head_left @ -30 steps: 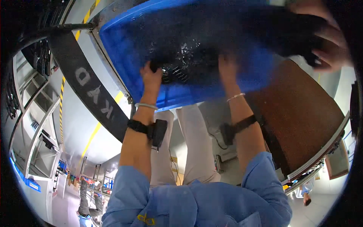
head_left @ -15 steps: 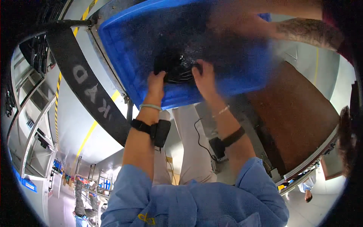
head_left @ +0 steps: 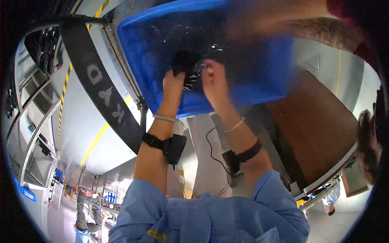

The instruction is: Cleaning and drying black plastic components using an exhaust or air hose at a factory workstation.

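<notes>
A large blue bin is in front of me, its inside dark with scattered shiny glints. Over it, my left hand is closed with thumb and fingers on the lower left edge of a black object. Its exact kind is too dark to make out; pale streaks show near its lower part. At its right side my right hand has its fingers curled in; what they pinch, if anything, cannot be made out. Another person's hands, smeared by motion, reach into the bin from the upper right.
A co-worker's tattooed forearm crosses the top right. Right of the bin lies a brown board or tabletop. To the left run a black curved bar with white lettering and a metal rail. Shelving stands farther left.
My right hand has shifted slightly left and its fingers have curled in more. The black object between my hands has tilted. The bin appears slightly farther right, and the co-worker's hands have moved.
</notes>
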A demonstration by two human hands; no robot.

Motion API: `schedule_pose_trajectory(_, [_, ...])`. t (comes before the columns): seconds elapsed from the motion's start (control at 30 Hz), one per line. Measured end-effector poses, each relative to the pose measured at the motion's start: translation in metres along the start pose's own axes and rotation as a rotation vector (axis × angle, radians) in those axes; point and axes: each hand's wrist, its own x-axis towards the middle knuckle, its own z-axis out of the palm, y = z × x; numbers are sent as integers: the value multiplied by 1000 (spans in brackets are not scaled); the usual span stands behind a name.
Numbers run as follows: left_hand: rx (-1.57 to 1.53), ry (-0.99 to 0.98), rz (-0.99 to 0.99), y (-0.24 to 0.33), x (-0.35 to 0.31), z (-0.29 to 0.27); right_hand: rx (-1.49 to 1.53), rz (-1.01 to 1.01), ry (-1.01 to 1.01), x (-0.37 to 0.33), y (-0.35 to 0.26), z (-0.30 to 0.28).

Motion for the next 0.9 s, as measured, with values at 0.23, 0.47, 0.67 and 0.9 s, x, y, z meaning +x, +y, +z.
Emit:
schedule_pose_trajectory(0.23, [462,88,175,-57,26,24,-531,-730,7,71,-29,36])
schedule_pose_trajectory(0.47, [-509,9,-194,-56,26,15,-772,-229,-538,68,35,52])
schedule_pose_trajectory(0.67, [-632,38,-28,-22,-16,17,485,383,-528,20,24,52])
schedule_pose_trajectory(0.9, [-963,-100,-122,42,-51,34,848,453,-168,24,36,15])
